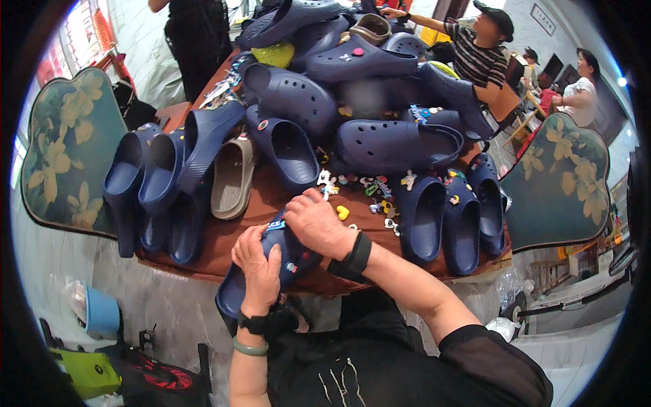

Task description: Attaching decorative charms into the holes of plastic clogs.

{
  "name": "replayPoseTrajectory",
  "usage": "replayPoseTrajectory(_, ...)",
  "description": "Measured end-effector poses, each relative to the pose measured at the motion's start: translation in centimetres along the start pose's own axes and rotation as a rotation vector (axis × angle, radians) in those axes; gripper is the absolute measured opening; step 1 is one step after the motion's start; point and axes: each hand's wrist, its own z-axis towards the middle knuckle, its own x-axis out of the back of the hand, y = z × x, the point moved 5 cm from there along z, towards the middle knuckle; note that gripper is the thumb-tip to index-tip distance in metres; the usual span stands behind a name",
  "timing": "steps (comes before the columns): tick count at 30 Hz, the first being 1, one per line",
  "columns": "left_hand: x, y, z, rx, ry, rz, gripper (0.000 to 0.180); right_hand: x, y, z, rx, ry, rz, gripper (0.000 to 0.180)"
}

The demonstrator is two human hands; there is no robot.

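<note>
A navy clog is held at the near edge of the table, its toe pointing away from me. My left hand grips its side, thumb raised along the upper. Over the toe, the fingers of my right hand are curled against the clog; their tips are partly hidden. Between the two hands a blue lettered charm sits on the upper, and a small round charm shows closer to me. Just beyond my right hand lie a yellow heart-shaped charm and a white figure charm.
Navy clogs are heaped at the back, with more standing along both sides. A grey clog stands on the left of the brown-covered table. Floral chair backs flank it. Several other people are beyond the table.
</note>
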Motion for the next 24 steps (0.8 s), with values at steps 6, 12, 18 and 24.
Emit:
replayPoseTrajectory(6, -0.2, 0.2, 0.2, 0.007, -0.048, -0.032, 0.047, 0.2, 1.6, -0.6, -0.025, 0.183, 0.222, 0.012)
replayPoseTrajectory(12, 0.1, -0.1, -0.1, -0.008, -0.026, -0.005, 0.047, -0.6, 1.0, -0.4, -0.089, 0.18, 0.265, 0.019)
replayPoseTrajectory(18, 0.1, -0.1, -0.2, -0.016, -0.036, 0.006, 0.047, 0.3, 0.0, -0.9, 0.051, 0.106, 0.074, 0.014)
replayPoseTrajectory(24, -0.1, 0.2, 0.1, -0.002, -0.032, -0.036, 0.046, 0.2, -0.4, -0.9, 0.06, 0.072, 0.06, 0.018)
